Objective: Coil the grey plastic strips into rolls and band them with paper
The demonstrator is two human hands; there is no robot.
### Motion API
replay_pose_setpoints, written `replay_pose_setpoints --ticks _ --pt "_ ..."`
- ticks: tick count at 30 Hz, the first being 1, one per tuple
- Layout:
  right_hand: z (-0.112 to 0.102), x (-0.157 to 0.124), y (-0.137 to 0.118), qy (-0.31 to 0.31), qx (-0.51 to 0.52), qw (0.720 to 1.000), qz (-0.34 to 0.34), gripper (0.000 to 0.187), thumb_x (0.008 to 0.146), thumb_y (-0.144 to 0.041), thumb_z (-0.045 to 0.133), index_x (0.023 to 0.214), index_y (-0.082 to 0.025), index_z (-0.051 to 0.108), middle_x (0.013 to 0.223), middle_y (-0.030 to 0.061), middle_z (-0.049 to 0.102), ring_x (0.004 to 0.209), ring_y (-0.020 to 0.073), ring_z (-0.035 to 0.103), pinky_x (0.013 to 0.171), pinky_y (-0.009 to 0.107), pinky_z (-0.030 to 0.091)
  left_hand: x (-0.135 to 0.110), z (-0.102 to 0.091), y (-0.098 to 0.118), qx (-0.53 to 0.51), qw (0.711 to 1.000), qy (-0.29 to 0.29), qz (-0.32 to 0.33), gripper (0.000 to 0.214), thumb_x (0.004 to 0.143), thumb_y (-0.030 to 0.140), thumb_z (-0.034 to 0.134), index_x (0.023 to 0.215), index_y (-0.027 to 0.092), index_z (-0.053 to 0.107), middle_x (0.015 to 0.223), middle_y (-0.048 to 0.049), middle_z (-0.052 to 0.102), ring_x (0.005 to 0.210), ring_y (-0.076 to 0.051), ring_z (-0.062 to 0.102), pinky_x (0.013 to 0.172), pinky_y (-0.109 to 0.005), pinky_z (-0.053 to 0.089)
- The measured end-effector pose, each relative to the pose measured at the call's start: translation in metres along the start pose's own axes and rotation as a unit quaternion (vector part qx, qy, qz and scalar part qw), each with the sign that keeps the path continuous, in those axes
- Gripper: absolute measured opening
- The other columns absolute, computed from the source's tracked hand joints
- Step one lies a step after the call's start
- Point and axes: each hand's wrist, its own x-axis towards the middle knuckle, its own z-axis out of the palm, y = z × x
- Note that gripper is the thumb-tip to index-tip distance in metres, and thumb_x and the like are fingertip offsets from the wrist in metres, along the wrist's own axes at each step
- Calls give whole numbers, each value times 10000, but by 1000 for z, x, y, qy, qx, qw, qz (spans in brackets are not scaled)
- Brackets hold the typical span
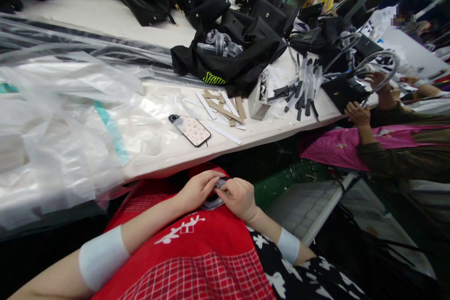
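Note:
Close to my body, over the red apron point(211, 239), both hands hold a small coiled bundle point(213, 203) that looks like a strap wrapped in clear plastic. My left hand point(198, 190) is closed on its upper left side, fingertips pinched together. On the other side my right hand point(239, 198) is curled, with thumb and finger pinching the same bundle. Part of it is hidden by my fingers. A phone in a patterned case point(193, 130) lies on the white table point(154, 157) just beyond my hands.
Clear plastic bags point(63, 122) cover the left side. Cardboard strips point(225, 108) lie behind the phone. A black cloth bag point(232, 68) holds more wrapped coils point(221, 43). Dark strips point(304, 86) lie farther right. A co-worker's hands point(358, 113) handle a black handbag point(342, 93).

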Motion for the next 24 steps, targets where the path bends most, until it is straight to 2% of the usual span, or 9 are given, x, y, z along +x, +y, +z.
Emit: replay_pose_setpoints --ticks 4,9,13,15,17,19,20,22,24 --pt "-6 2 -1 -35 44 998 11 291 894 -384 561 670 -201 595 578 9 593 577 138 541 594 275 367 3 1 -3 -22 999 2 -32 342 919 349 419 1064 165 668 1052 -87 706 981 -211 636 947 -333 471" --pt "-17 2 -3 -55 92 994 18 201 903 -308 528 787 -200 652 722 49 673 672 161 581 671 285 413 4 0 -5 -50 997 13 -55 333 894 351 440 1040 175 683 1037 -77 715 992 -217 629 963 -354 458" --pt "-13 2 -1 -13 142 982 124 188 848 -338 611 727 -197 642 685 25 638 650 148 553 655 275 406 3 -4 1 -64 997 -9 -37 319 878 342 462 1023 170 688 1045 -78 709 992 -220 628 944 -335 456" --pt "-8 4 3 0 211 956 203 222 811 -371 643 685 -189 619 618 -4 574 574 123 496 578 251 384 2 -4 7 -50 998 -22 -14 286 865 340 503 1005 173 688 1014 -71 709 948 -212 632 907 -315 463" --pt "-3 8 8 0 293 917 270 278 773 -415 670 650 -182 582 545 -37 492 497 97 411 495 229 334 2 -3 12 -18 1000 -20 -7 247 839 346 558 954 176 694 926 -55 708 860 -198 634 838 -292 475" --pt "1 13 16 -5 350 884 309 345 735 -470 693 622 -177 549 513 -54 450 473 84 363 460 220 296 1 -1 16 7 1000 -9 -18 211 813 349 596 881 177 699 836 -38 700 778 -184 628 768 -273 478" --pt "4 15 20 -11 363 876 317 382 733 -500 684 599 -175 535 504 -53 445 475 83 359 459 219 288 1 0 17 9 1000 -6 -22 198 810 345 599 848 178 699 808 -32 697 754 -178 625 748 -267 477" --pt "9 18 29 -45 379 863 330 466 770 -570 613 554 -167 521 486 -43 445 474 83 366 461 220 281 1 1 19 -2 1000 -13 -16 187 821 332 585 814 182 697 792 -29 701 747 -173 626 751 -265 478" --pt "15 20 36 -108 426 824 358 550 797 -644 524 533 -160 526 464 -32 443 457 85 365 457 224 274 0 1 19 -16 1000 -22 2 178 832 315 574 817 189 697 812 -34 709 771 -175 629 781 -273 481"
